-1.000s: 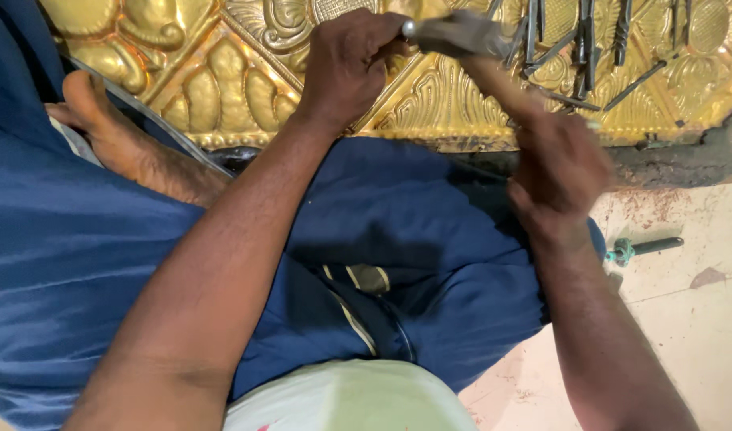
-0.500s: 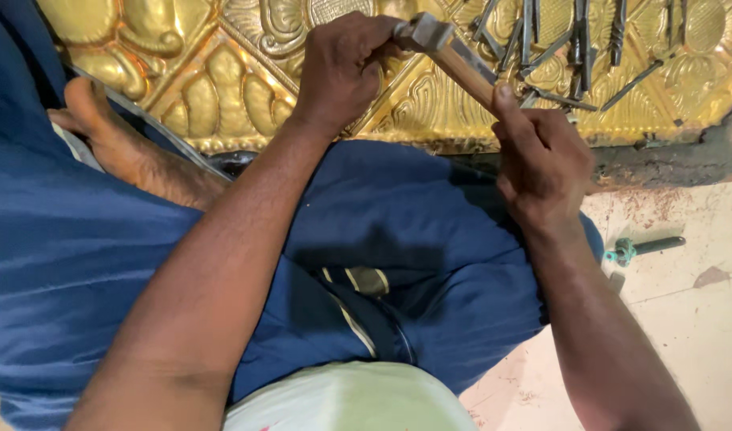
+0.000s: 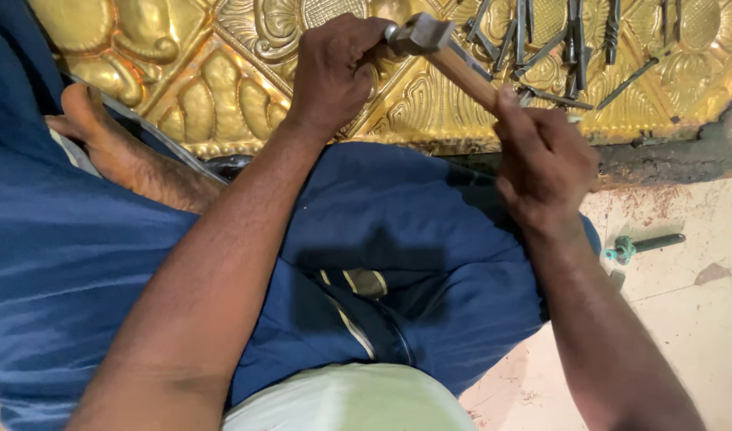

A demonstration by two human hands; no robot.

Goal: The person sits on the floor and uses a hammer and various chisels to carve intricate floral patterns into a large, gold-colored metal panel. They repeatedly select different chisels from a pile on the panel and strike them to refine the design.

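Note:
A large embossed brass sheet (image 3: 222, 72) with raised floral and figure patterns fills the top of the head view. My left hand (image 3: 334, 68) is closed around a small metal punch whose tip is hidden under my fingers, pressed on the sheet. My right hand (image 3: 546, 164) grips the wooden handle of a hammer (image 3: 430, 40). The steel head of the hammer sits right at the top of my left fist.
Several dark steel punches (image 3: 573, 40) lie scattered on the sheet at the upper right. A dark tool with a green-wrapped end (image 3: 641, 243) lies on the pale floor at the right. My bare foot (image 3: 118, 152) and blue cloth-covered legs (image 3: 398, 239) are below the sheet.
The hammer head has moved left and down onto the top of the left fist. My right hand has shifted slightly with the stroke. The left hand has stayed in place.

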